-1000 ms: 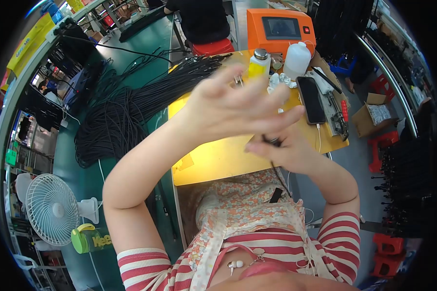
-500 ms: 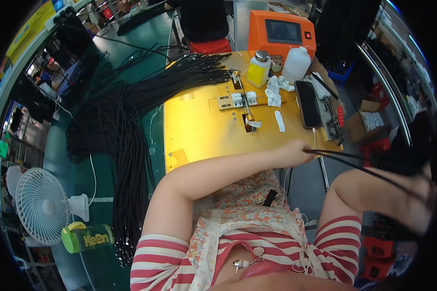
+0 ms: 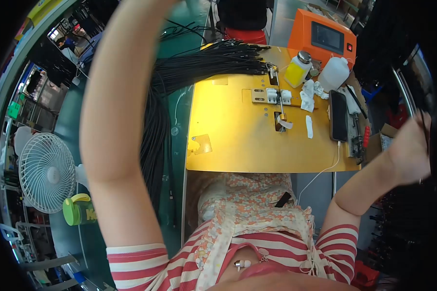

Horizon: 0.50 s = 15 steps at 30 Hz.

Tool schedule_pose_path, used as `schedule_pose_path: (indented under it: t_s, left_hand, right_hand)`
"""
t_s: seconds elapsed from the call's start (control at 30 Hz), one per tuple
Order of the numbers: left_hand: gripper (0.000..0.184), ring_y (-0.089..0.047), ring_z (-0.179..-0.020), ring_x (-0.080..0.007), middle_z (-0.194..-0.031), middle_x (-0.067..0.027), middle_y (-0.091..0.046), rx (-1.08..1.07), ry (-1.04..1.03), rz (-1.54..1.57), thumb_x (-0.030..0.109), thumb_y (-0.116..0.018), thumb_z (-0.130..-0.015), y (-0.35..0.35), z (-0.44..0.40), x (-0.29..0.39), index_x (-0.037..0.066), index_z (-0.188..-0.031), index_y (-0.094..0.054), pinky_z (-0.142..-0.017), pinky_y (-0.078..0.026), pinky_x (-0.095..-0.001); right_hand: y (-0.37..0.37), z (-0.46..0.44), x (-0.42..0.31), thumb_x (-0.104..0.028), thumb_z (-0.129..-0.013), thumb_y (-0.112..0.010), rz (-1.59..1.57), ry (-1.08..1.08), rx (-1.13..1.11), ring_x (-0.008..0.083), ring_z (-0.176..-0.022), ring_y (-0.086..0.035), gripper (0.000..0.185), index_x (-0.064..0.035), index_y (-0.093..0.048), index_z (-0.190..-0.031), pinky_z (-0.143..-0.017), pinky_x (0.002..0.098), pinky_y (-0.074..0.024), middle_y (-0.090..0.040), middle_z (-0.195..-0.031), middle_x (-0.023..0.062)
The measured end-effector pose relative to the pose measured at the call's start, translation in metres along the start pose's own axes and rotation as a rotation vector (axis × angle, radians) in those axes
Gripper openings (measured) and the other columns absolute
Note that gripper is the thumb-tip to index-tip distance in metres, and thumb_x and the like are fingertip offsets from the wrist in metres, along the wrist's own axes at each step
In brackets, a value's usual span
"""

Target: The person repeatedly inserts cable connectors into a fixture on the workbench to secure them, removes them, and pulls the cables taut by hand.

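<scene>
My left arm reaches up past the top edge of the head view, so the left hand is out of sight. At the far right, my right hand [image 3: 410, 153] is raised with its fingers curled closed. A thin dark strand, seemingly a black cable [image 3: 425, 127], runs by its fingers; blur and the dark background hide most of it. A large bundle of black cables [image 3: 209, 63] lies over the back left of the gold work plate [image 3: 228, 150]. A small metal fixture with white clamp blocks [image 3: 279, 97] sits on the plate.
Behind the plate stand an orange machine [image 3: 320, 41], a bottle of yellow liquid [image 3: 297, 70] and a white bottle [image 3: 334, 73]. A phone [image 3: 338, 116] charges at the right, near crumpled tissue [image 3: 307, 95]. A fan [image 3: 48, 172] and a green-lidded bottle [image 3: 77, 209] are at the left.
My left hand has gone from the plate's front edge up out of view. My right hand has risen at the right; the cables stretched between both hands no longer show. The view has shifted left.
</scene>
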<state>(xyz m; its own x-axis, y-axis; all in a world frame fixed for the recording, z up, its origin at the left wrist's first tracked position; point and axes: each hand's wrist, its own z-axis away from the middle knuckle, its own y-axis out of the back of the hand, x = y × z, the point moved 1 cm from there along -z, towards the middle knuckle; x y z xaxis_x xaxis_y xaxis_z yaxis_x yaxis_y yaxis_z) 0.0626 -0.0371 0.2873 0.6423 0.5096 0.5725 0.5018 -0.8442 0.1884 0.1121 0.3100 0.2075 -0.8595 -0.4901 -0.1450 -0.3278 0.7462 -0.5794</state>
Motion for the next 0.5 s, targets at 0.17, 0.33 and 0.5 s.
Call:
schedule_pose_path:
  t_s: [0.17,0.33,0.5]
  left_hand:
    - [0.076,-0.057,-0.110,-0.0358,-0.115,-0.0219,-0.059,-0.565,-0.166,-1.431,0.035,-0.083,-0.064,0.120,0.014,-0.108,0.012,-0.129,-0.053,-0.096,-0.046,-0.0467]
    - [0.088,-0.041,-0.131,-0.0331,-0.141,-0.0208,-0.044,-1.075,0.122,-0.619,0.039,-0.079,-0.074,0.061,0.126,-0.130,-0.001,-0.141,-0.036,-0.110,-0.030,-0.0405]
    - [0.040,-0.061,-0.089,-0.0216,-0.095,-0.0151,-0.065,-1.208,0.633,-0.072,0.029,-0.058,-0.095,0.004,0.185,-0.118,-0.001,-0.121,-0.057,-0.082,-0.048,-0.0336]
  right_hand:
    - [-0.040,0.105,0.098,-0.017,-0.099,-0.048,0.611,-0.713,-0.430,0.0063,-0.063,-0.049,0.022,-0.0034,-0.065,-0.100,-0.058,0.0215,-0.0413,-0.049,-0.068,-0.0011]
    - [-0.040,0.212,0.170,-0.023,-0.095,-0.060,0.126,-1.275,-0.517,0.0163,-0.079,-0.066,0.027,0.0045,-0.062,-0.099,-0.070,0.0278,-0.0553,-0.061,-0.088,0.0101]
    - [-0.021,0.189,0.164,-0.014,-0.089,-0.065,0.436,-1.104,-0.790,0.0140,-0.077,-0.064,0.018,0.0023,-0.067,-0.097,-0.068,0.0248,-0.0519,-0.062,-0.092,0.0080]
